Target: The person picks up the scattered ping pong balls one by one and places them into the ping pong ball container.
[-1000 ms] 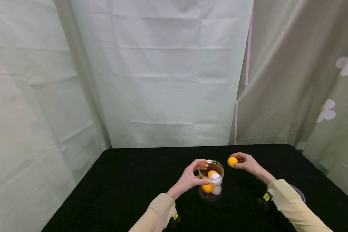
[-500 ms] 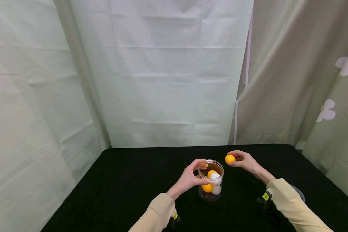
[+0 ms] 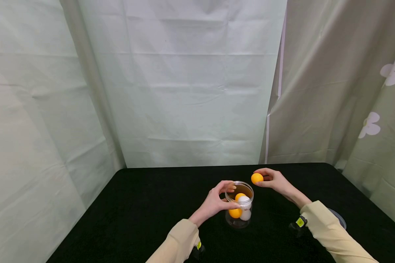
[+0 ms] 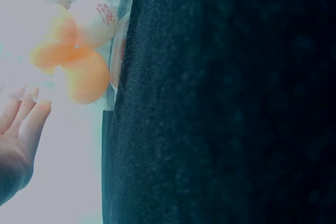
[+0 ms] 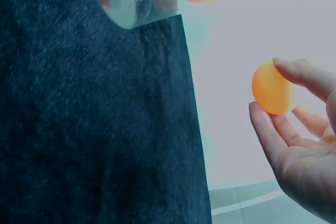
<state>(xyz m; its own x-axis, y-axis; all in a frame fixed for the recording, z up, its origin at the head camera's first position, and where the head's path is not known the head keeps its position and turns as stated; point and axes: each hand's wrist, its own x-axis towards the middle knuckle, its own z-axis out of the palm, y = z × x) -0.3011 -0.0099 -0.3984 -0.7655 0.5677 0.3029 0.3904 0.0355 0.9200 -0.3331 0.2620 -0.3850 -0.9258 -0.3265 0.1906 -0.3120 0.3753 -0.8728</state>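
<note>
A clear jar (image 3: pixel 239 222) stands upright on the black table with its mouth uncovered. Inside it lie several table tennis balls, white (image 3: pixel 245 214) and orange (image 3: pixel 235 213); red print shows on a white ball (image 4: pixel 93 22) in the left wrist view. My left hand (image 3: pixel 214 203) grips the jar near its rim, thumb at the front and fingers behind. Up and to the right of the mouth, my right hand (image 3: pixel 278 183) pinches an orange table tennis ball (image 3: pixel 257 178) between thumb and fingertips, apart from the jar. The right wrist view shows that pinched ball (image 5: pixel 272 87) closely.
A dark round-edged thing (image 3: pixel 339 218) lies on the table (image 3: pixel 151 219) at the right, mostly hidden behind the right sleeve (image 3: pixel 332 232). Pale curtains (image 3: pixel 191 91) hang behind the table's far edge and along both sides.
My right hand has moved left and slightly up with the orange ball, closer to the jar's mouth. The left hand and the jar have stayed in place.
</note>
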